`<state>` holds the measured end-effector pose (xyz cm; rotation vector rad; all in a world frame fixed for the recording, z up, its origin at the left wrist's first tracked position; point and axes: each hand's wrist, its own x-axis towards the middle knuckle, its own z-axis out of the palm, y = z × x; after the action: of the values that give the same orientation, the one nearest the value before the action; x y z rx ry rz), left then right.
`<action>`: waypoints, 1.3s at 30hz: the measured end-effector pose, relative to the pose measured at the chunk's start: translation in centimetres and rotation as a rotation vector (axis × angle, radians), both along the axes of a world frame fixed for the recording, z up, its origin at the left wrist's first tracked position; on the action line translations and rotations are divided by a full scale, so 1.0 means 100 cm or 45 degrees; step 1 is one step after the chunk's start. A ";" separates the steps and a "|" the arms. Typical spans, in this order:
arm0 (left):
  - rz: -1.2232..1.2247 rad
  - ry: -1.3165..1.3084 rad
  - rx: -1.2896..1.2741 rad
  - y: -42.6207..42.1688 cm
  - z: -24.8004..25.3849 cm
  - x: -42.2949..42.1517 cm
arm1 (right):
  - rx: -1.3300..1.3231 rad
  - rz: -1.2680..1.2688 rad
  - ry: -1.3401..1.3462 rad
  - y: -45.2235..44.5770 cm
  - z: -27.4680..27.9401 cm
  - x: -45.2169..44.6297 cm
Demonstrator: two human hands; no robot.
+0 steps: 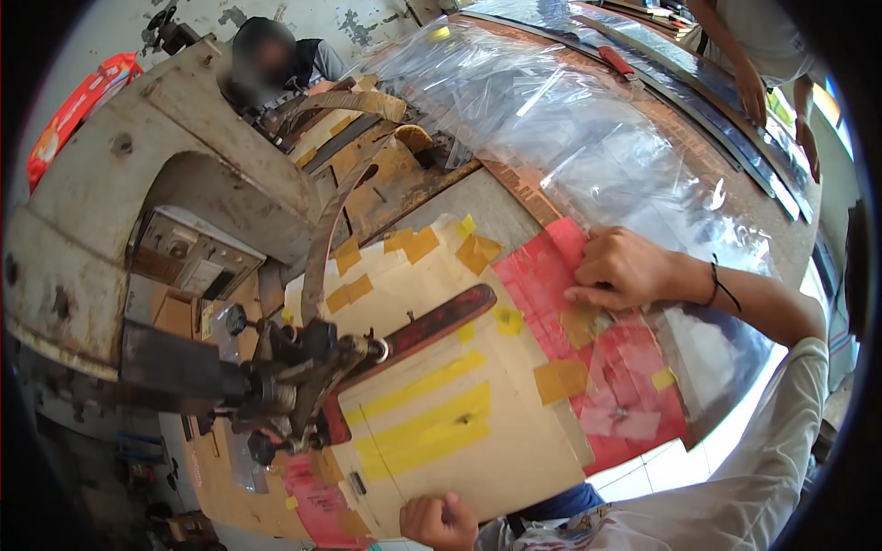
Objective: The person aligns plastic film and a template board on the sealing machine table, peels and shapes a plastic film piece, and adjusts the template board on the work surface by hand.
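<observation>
A large tan board (514, 441), patched with yellow and brown tape, lies flat under the machine head. Red taped sheets (634, 395) join it on the right. My right hand (625, 266) rests on the upper red part, its fingers curled; anything inside them is hidden. At the board's near edge is my left hand (438, 522), closed with the thumb uppermost; I cannot see what its fingers hold. Between the hands, a dark red-and-black bar (423, 335) extends across the board from the black machine head (294, 381) with its knobs.
A grey arched machine frame (220, 129) stands at left. Clear plastic sheeting (588, 138) covers the table behind, with a red-handled tool (617, 61) and long metal strips (735, 138). One person (276, 69) sits behind the machine; another person's hand (751, 95) hangs at upper right.
</observation>
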<state>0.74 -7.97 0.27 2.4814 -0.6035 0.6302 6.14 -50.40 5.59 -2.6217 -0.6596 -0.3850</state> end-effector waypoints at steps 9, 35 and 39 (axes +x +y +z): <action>-0.067 0.029 0.064 -0.003 0.018 0.001 | -0.096 0.043 0.560 0.002 0.029 0.002; -0.069 0.013 0.003 -0.005 0.013 0.001 | -0.915 0.018 0.673 0.084 0.111 -0.005; -0.078 0.030 0.017 -0.005 0.016 0.000 | -0.861 0.177 0.336 0.101 0.114 0.010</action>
<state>0.74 -8.45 1.90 2.4693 -0.6739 0.5745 7.11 -40.28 16.99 -3.1333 -1.0056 0.2796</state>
